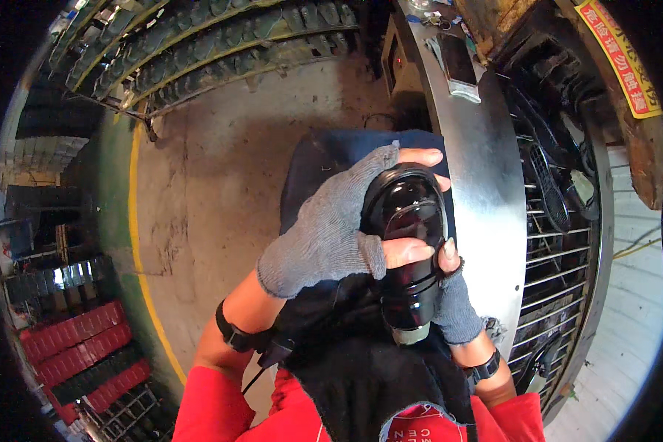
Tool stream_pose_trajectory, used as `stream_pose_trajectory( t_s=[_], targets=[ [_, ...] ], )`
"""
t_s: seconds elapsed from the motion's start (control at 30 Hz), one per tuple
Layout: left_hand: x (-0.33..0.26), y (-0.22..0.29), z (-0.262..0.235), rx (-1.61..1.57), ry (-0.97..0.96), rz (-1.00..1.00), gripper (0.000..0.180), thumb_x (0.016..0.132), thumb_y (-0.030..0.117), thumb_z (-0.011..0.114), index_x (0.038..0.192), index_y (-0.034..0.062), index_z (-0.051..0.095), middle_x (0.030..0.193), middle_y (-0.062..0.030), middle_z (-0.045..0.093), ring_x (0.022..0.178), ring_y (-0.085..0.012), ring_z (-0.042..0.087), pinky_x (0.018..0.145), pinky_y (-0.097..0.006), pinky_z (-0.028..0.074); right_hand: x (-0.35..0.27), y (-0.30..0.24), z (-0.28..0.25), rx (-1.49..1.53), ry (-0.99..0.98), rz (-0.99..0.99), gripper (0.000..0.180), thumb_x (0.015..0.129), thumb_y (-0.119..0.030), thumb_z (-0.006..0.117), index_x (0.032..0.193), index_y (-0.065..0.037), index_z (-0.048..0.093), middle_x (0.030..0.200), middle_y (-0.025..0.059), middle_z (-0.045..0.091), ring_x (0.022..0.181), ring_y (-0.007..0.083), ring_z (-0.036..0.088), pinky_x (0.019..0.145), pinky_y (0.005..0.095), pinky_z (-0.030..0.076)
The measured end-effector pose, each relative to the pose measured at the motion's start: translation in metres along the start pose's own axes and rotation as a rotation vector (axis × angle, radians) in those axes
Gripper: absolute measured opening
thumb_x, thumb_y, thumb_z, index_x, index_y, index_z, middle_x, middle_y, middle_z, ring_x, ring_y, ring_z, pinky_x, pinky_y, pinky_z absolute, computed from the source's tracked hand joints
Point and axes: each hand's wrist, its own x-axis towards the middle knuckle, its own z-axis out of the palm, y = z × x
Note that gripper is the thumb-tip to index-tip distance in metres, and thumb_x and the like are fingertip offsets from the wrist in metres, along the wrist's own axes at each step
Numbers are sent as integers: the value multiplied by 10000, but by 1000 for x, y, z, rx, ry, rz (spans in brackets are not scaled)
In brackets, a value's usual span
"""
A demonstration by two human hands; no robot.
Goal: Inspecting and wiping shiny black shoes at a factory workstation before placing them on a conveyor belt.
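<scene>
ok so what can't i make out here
Glossy black shoe: underside faces away in the head view.
Right hand: in the head view, most fingers are hidden behind the shoe.
Small items at the metal table's far end: too small in the head view, partly cut by the top edge.

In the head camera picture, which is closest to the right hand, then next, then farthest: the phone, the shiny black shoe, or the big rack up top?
From the right hand:
1. Shiny black shoe: touching the hand.
2. Phone: farther ahead, on the metal table.
3. Big rack: far ahead, to the left.
</scene>
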Motion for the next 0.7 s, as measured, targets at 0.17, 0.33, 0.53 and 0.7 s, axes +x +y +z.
stream_pose_trajectory(
  t_s=[0.17, 0.33, 0.53, 0.7],
  targets=[
    [-7, 3, -5, 370, -12, 126, 770, 801, 220, 877, 1461, 51, 520, 1295, -107, 732, 1178, -214, 709, 1070, -356, 507, -1, 6, -3, 48, -183, -48, 813, 991, -662, 603, 1451, 7, 559, 1316, 131, 685, 1111, 220, 701, 970, 353, 577],
    [-20, 1, 0, 144, -37, 18, 818, 834, 194, 860, 1513, 40, 429, 1419, -158, 662, 1318, -215, 617, 1184, -395, 401, 0, 9, -12, -24, -176, -37, 844, 941, -672, 669, 1457, -19, 533, 1300, 134, 677, 1099, 262, 703, 971, 405, 601],
    [-53, 9, -5, 7, 186, 195, 906, 768, 299, 918, 1469, 134, 368, 1428, -351, 582, 1303, -458, 616, 1087, -569, 523, 0, -37, 1, -446, -516, -167, 611, 1036, -545, 596, 1263, 16, 681, 1187, 92, 712, 1018, 115, 655, 815, 278, 561],
    [-44, -2, -12, -211, 207, 471, 987, 720, 330, 987, 1473, 242, 355, 1476, -281, 550, 1317, -536, 569, 1102, -670, 486, -38, -3, -36, 132, -358, 216, 829, 971, -656, 641, 1490, -18, 540, 1393, 109, 649, 1202, 247, 670, 1028, 382, 547]
  ],
)
